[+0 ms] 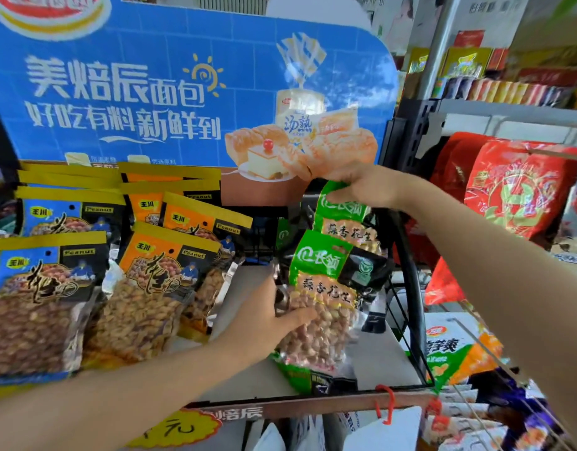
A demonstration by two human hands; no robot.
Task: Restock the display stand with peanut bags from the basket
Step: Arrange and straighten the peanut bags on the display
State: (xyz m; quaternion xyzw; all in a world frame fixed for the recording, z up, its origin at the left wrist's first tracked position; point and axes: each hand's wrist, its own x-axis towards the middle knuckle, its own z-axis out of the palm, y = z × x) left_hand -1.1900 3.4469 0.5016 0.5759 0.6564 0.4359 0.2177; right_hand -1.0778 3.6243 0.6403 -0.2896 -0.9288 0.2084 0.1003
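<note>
Evidently the green peanut bags (326,288) are being stood upright at the right end of the display stand (313,403): the left hand (267,323) lies flat and open against the front bag's clear lower half to prop it, while the right hand (362,182) pinches the green header of the bag behind, apparently to keep the row leaning back and its labels facing out. Left of them the shelf already holds overlapping rows of orange peanut bags (157,288) and blue peanut bags (39,294), each showing nuts through a clear window. No basket is in view, so I cannot tell how many bags remain.
</note>
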